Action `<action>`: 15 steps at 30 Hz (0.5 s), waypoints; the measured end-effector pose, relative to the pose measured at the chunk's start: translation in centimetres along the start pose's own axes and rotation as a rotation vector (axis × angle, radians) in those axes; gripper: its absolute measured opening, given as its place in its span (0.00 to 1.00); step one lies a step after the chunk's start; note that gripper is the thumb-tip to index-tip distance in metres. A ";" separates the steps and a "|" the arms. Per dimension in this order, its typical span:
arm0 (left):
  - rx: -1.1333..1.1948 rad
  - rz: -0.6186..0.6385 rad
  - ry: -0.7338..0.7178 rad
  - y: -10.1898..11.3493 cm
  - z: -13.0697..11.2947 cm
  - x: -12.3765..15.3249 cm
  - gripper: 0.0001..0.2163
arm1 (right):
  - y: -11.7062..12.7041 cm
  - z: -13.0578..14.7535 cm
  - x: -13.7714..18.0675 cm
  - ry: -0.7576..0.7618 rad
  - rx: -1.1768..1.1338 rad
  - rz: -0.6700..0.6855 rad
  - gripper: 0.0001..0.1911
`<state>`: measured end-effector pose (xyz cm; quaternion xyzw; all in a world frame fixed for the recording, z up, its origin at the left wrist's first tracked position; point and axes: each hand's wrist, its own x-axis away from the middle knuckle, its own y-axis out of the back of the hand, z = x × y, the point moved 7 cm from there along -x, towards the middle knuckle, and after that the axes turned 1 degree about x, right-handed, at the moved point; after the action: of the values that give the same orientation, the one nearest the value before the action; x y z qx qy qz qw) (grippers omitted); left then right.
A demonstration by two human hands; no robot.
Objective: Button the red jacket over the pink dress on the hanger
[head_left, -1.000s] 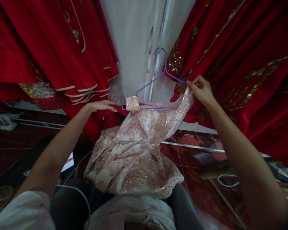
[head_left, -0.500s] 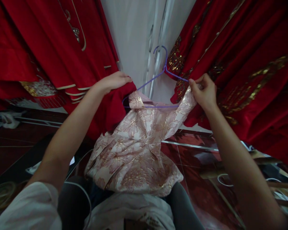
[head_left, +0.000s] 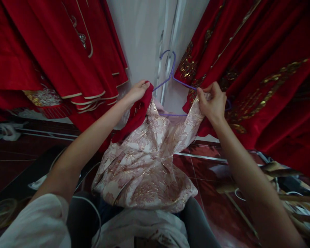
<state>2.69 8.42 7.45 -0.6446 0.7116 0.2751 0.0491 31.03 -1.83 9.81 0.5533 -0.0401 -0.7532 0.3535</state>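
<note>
A pale pink dress (head_left: 144, 165) with gold floral brocade lies across my lap, its top raised on a purple wire hanger (head_left: 182, 82). At the hanger's left arm, my left hand (head_left: 139, 92) is closed on a piece of red cloth (head_left: 139, 115), which hangs beside the dress's left strap. My right hand (head_left: 214, 105) pinches the dress's right shoulder strap (head_left: 196, 112) against the hanger's right arm. The hanger's hook points up, and its right end shows just past my right hand.
Red garments (head_left: 93, 62) with gold trim hang at the left, and red sequined garments (head_left: 263, 89) at the right. Between them stands a pale panel (head_left: 136, 38) with metal rails. Wooden pieces and white cords lie low at the right on the reddish tiled floor (head_left: 191, 172).
My left hand has moved right with the red cloth, now gripping its upper edge by the strap. My right hand and the hanger have shifted slightly left.
</note>
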 end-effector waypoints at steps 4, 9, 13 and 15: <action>-0.060 0.030 -0.082 -0.8 -0.1 0.1 0.09 | -0.8 -0.5 0.4 -0.012 -0.019 -0.012 0.20; -0.226 0.003 -0.049 0.5 1.1 -1.8 0.03 | -1.3 -0.4 0.9 -0.058 -0.050 0.006 0.20; -0.238 -0.159 -0.023 2.6 2.3 -3.7 0.01 | -1.0 -0.1 1.0 -0.073 -0.088 0.003 0.20; -0.170 -0.207 -0.013 3.2 2.7 -4.1 0.02 | -1.1 -0.2 0.9 -0.068 -0.113 0.012 0.20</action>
<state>-0.43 13.32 7.99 -0.7147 0.6151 0.3320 0.0269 30.50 -1.46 8.52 0.5062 -0.0128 -0.7704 0.3873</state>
